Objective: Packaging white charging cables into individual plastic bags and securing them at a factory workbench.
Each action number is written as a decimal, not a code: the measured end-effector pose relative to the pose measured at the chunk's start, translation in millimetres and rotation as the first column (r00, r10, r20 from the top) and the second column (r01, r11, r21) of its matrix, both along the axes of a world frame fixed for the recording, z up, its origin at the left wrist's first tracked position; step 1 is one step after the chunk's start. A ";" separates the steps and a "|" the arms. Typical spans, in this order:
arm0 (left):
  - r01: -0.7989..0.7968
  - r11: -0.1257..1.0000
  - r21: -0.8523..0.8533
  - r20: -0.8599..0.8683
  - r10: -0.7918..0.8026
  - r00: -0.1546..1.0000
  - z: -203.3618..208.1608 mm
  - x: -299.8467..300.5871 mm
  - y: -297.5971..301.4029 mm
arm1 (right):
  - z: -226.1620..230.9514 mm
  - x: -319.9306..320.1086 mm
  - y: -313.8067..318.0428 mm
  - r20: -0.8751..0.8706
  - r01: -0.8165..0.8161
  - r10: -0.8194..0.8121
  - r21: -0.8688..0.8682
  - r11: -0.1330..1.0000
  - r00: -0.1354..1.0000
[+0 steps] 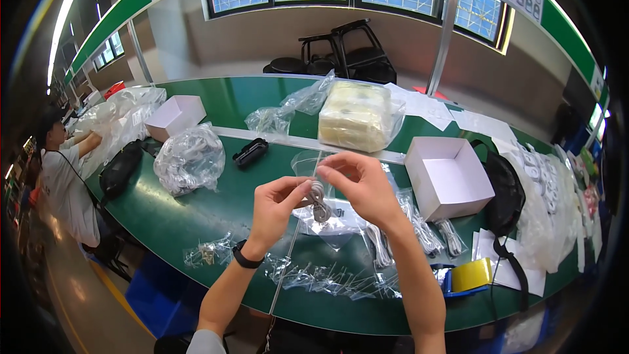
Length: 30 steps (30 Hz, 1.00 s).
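Over the middle of the green table, my left hand [278, 204] pinches a coiled pale grey cable [317, 202] between thumb and fingers. My right hand [359, 183] is just above and right of the coil, thumb and fingertips pinched together; what they hold, if anything, is too small to make out. Clear plastic bags [336, 233] lie beneath the hands. To the right, bundled white cables [426, 236] lie partly in clear bags. Nearer me, thin clear strips with wire-like pieces [327, 280] are spread along the table edge, beside small metal parts in plastic [208, 253].
A white open box [452, 177] stands at right, beside a black bag [506, 190]. A yellow-and-blue tape dispenser [470, 276] sits near the front edge. Farther back are a plastic-wrapped stack [354, 115], a black case [250, 153] and bagged cables [190, 159]. Another person [65, 183] works at far left.
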<state>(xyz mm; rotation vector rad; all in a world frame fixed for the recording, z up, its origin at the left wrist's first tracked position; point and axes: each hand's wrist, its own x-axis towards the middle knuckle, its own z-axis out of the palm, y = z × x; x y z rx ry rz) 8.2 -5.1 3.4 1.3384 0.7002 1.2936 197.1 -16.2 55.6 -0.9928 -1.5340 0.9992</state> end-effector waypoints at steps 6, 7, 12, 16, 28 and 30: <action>0.005 1.000 -0.017 -0.012 -0.005 1.000 -9.7 9.7 -1.9 | -16.5 4.4 8.3 0.105 -0.089 0.084 0.036 0.995 0.991; 0.038 0.998 -0.059 -0.046 -0.041 0.998 -9.2 10.7 -2.5 | -17.5 6.1 9.5 0.088 -0.083 0.080 0.031 0.996 0.993; 0.076 0.995 -0.061 0.020 -0.075 0.997 -9.1 -0.3 9.6 | -8.8 36.4 18.3 -0.071 0.109 -0.110 -0.022 0.994 0.991; -0.030 0.995 -0.097 -0.034 0.027 0.999 -6.4 -22.7 27.6 | -4.0 82.7 13.4 0.387 0.281 -0.225 -0.094 0.955 0.894; -0.663 0.635 0.396 -0.467 0.761 0.449 -9.1 -124.1 60.8 | -61.0 15.2 19.3 0.821 0.221 -0.339 0.264 0.939 0.459; -0.774 0.451 0.443 -0.536 0.826 0.174 -2.4 -142.6 56.2 | -95.1 -15.8 19.4 0.813 0.167 -0.370 0.330 0.929 0.450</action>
